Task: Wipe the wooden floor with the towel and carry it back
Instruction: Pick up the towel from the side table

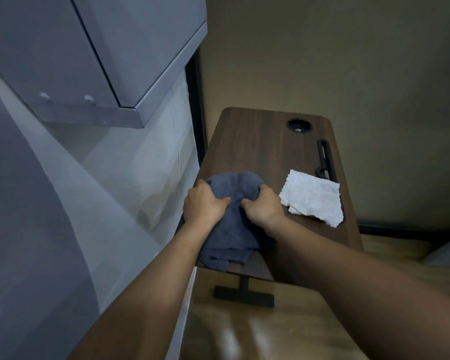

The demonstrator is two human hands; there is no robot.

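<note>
Both hands, the left hand [204,203] and the right hand [264,206], have their fingers closed on the blue towel [234,229], which lies on the brown bench [257,146] beside a white cloth [312,197].

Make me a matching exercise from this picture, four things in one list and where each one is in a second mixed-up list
Things:
1. blue towel
2. white cloth
3. round black hole
4. black table foot

Places:
A. on the wooden floor under the table
B. far end of the tabletop
C. gripped by both hands at the table's near edge
D. lying flat, right of the hands

Pairs: 1-C, 2-D, 3-B, 4-A
</note>
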